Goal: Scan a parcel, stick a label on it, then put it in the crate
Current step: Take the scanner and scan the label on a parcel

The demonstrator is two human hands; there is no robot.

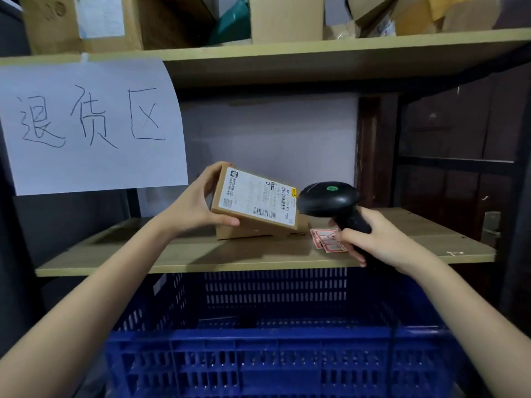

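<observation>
My left hand (198,202) grips a small brown cardboard parcel (253,228) by its left end, tilting it up off the wooden shelf (172,254) so its white shipping label with a barcode faces me. My right hand (376,237) is closed around the handle of a black barcode scanner (327,199), whose head points left at the parcel's label from close by. A few red and white stickers (327,239) lie on the shelf under the scanner. A blue plastic crate (273,351) stands below the shelf, in front of me.
A white paper sign (89,124) with handwritten characters hangs from the upper shelf at the left. Cardboard boxes (284,18) crowd the top shelf. The scanner's black cable (392,334) drops down over the crate's right side. Dark shelf uprights stand at the right.
</observation>
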